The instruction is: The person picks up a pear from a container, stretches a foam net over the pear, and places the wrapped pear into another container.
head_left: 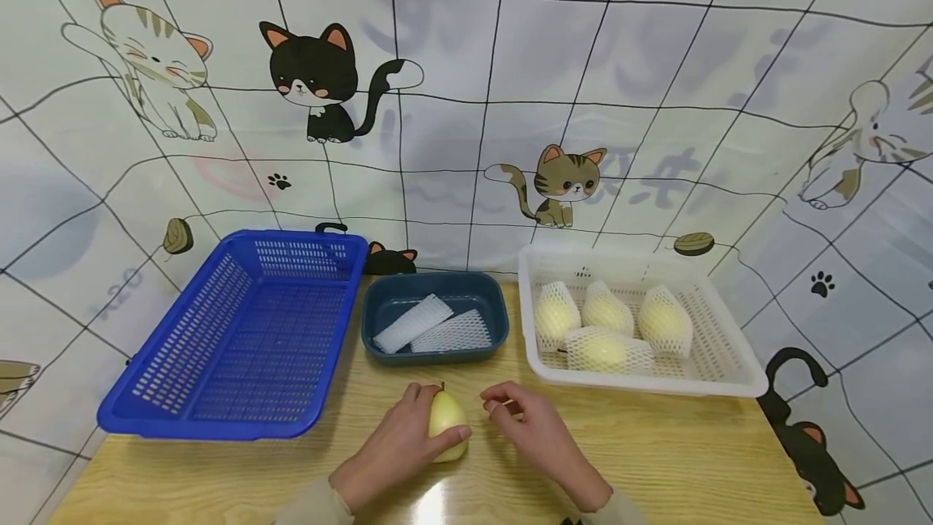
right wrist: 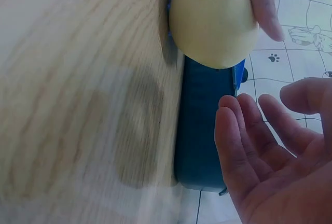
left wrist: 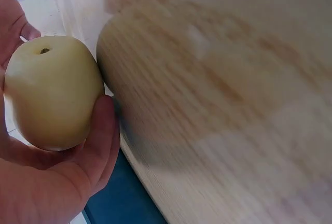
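Note:
A pale yellow pear (head_left: 446, 420) with a short stem is held in my left hand (head_left: 397, 440) above the front of the table. In the left wrist view, thumb and fingers curl round the sides of the pear (left wrist: 54, 92). My right hand (head_left: 535, 432) hovers just right of the fruit, holding nothing, its fingers loosely bent. The right wrist view shows that hand (right wrist: 275, 156) apart from the pear (right wrist: 212, 22). Behind both hands stands a dark teal tray (head_left: 437, 359) containing two white foam net sleeves (head_left: 452, 333).
A blue perforated basket (head_left: 219, 428) stands at the left with nothing in it. On the right, a white basket (head_left: 649, 383) contains several pears (head_left: 557, 314) in foam nets. The wooden table (head_left: 692, 460) meets a cat-patterned cloth (head_left: 452, 128) at the back.

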Available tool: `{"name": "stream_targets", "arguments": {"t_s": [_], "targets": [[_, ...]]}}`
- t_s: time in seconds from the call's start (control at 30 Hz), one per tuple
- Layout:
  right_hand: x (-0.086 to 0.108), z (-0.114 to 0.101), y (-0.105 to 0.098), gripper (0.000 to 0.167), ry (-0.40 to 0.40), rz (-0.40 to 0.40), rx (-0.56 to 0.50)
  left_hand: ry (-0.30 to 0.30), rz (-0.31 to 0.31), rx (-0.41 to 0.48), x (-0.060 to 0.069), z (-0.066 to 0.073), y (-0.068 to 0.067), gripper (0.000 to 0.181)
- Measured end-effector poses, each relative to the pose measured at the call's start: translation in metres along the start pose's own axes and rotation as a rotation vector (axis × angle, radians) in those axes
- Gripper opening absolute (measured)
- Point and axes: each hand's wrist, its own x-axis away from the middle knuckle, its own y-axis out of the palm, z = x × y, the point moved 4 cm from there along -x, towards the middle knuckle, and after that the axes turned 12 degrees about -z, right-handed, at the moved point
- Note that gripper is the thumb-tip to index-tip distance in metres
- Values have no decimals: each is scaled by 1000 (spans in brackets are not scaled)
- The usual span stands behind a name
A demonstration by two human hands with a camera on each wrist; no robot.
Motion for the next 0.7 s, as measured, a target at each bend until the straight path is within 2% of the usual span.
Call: {"name": "stream_targets", "arguments": {"t_s": [0.17, 0.33, 0.53, 0.7], "targets": [[-2, 2, -1, 23, 15, 0, -26, -26, -29, 8, 0, 0, 1, 90], [-3, 2, 1, 22, 0, 0, 7, -46, -52, -4, 2, 0, 0, 100], [-3, 0, 1, 22, 0, -4, 33, -33, -66, 10, 7, 2, -1, 103], [-5, -2, -1, 25, 23, -3, 21, -42, -59, 26, 10, -2, -4, 97]]}}
